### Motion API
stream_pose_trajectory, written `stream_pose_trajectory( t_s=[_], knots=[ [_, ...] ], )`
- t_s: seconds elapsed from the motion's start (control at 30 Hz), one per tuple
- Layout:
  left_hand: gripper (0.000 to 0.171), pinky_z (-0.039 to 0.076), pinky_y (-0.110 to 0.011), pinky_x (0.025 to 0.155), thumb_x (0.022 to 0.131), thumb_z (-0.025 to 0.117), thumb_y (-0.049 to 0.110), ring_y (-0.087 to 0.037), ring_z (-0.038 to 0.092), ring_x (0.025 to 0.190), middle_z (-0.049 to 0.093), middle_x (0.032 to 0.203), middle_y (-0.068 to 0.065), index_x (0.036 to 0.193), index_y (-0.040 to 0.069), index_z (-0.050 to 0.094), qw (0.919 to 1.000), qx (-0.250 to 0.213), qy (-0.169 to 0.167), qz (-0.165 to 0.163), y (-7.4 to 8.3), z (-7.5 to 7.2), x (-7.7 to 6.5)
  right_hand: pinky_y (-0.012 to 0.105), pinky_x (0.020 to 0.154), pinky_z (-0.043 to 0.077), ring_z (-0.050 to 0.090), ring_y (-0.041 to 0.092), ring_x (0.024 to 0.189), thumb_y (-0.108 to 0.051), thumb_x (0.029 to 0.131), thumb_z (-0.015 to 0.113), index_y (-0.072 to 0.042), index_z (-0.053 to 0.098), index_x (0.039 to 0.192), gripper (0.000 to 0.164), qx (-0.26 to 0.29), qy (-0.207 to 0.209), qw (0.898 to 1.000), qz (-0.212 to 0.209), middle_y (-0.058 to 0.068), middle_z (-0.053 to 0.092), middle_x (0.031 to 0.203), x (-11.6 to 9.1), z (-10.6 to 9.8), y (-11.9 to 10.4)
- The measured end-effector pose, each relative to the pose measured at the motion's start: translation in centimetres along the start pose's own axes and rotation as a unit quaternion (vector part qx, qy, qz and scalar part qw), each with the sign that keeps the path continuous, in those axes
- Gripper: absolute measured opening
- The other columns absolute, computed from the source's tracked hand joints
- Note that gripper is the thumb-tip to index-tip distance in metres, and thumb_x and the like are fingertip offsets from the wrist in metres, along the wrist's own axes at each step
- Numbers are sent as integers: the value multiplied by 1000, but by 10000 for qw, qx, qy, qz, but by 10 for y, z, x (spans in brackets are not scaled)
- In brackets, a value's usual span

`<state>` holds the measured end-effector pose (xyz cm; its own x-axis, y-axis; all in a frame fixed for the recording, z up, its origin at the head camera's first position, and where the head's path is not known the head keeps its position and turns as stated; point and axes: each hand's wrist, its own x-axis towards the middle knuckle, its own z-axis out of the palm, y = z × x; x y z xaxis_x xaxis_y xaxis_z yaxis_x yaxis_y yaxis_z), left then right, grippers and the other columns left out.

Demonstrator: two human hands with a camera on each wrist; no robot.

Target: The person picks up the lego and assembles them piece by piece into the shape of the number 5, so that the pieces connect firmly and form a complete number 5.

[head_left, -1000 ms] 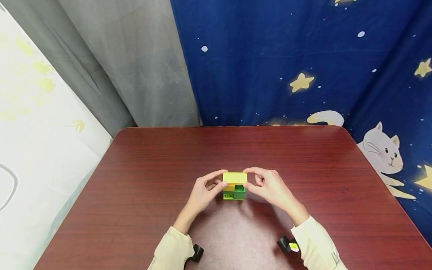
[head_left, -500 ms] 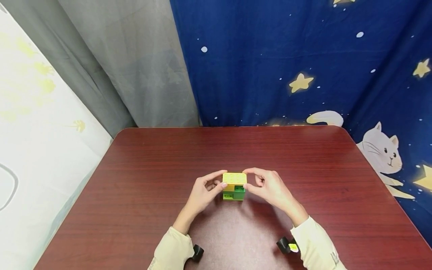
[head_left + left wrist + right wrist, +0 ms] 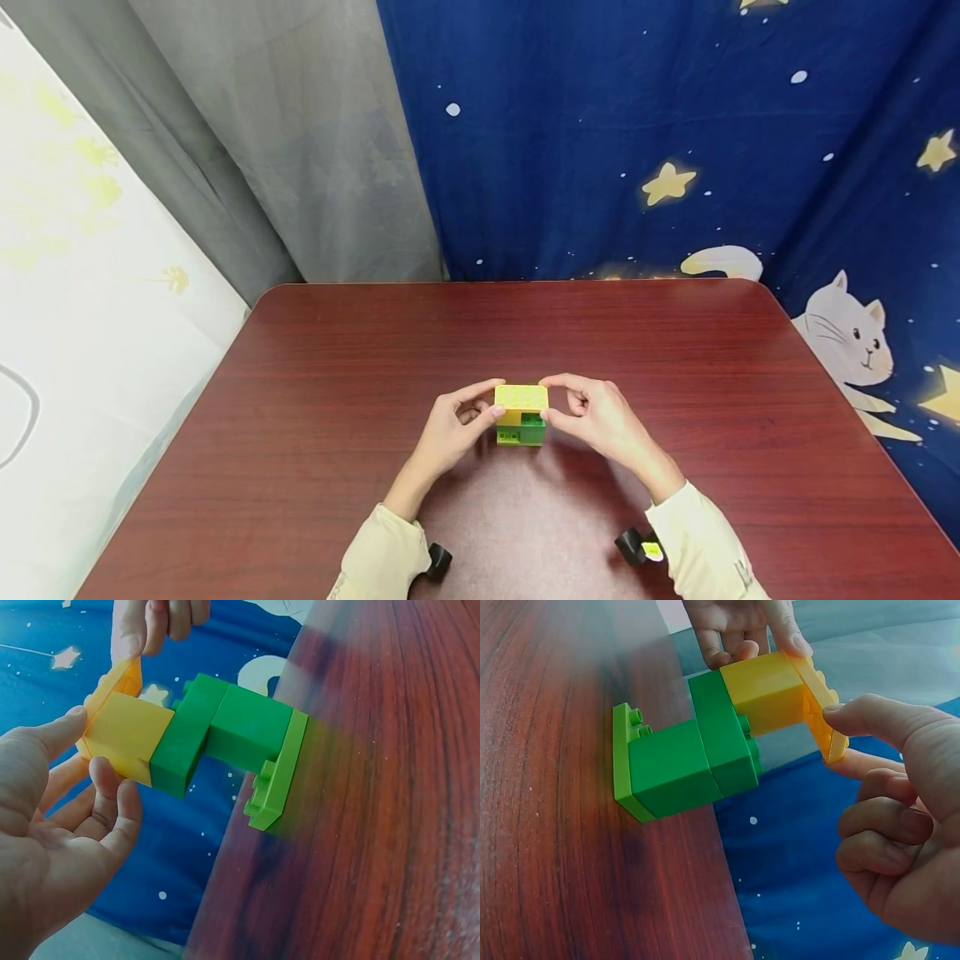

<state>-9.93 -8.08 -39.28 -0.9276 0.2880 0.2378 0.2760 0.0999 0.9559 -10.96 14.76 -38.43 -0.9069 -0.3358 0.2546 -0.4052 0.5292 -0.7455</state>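
A stack of toy building bricks stands upright on the table in front of me. At its bottom lies a thin lime-green plate, with a green brick on it. Above come a second green brick, a yellow brick and a thin yellow plate on top. My left hand pinches the left end of the yellow plate between thumb and index finger. At the other end, my right hand pinches the same plate with thumb and index finger. The yellow plate overhangs the yellow brick on the right.
The red-brown wooden table stretches out around the stack. Behind it hang a grey curtain and a blue star-patterned curtain. Black wrist-camera mounts sit by both cream sleeves.
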Motion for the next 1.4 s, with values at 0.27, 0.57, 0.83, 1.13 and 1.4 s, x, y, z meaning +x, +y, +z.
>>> stream_pose_trajectory(
  t_s=[0.27,0.57,0.83,1.13,1.4],
  knots=[
    [36,40,-19,58,85,65,-1,-15,49,69,57,79,-14,119,-10,57,10000,71,-7,-14,0,0,0,23,54,34,32,3,52,-18,75,78,-15,63,106,34,31,-88,9999,-122,-10,34,58,-2,3,7],
    [35,41,-19,58,85,65,-1,-14,50,70,57,79,-11,119,-9,57,10000,80,10,-17,1,0,0,21,50,29,29,1,49,-18,75,76,-12,65,101,28,116,-457,9982,357,-10,33,57,-4,15,28],
    [32,45,-26,59,85,65,0,-12,48,65,49,71,-2,115,-7,59,9984,554,29,138,5,2,1,21,48,29,30,3,48,-19,76,76,-15,65,99,26,222,-394,9977,496,-11,33,54,-6,19,31],
    [28,42,-22,56,82,68,1,-12,48,64,51,70,-1,109,1,64,9956,878,290,-128,-6,7,4,21,49,29,30,4,47,-16,77,75,-17,63,99,25,374,-317,9970,603,-11,31,52,-9,22,31],
    [26,36,-20,47,82,69,7,-8,45,55,50,66,3,106,15,64,9896,1421,119,187,-18,3,10,21,48,27,29,5,45,-14,78,74,-19,63,100,25,596,-335,9947,764,-9,30,51,-8,25,31]
  ],
)
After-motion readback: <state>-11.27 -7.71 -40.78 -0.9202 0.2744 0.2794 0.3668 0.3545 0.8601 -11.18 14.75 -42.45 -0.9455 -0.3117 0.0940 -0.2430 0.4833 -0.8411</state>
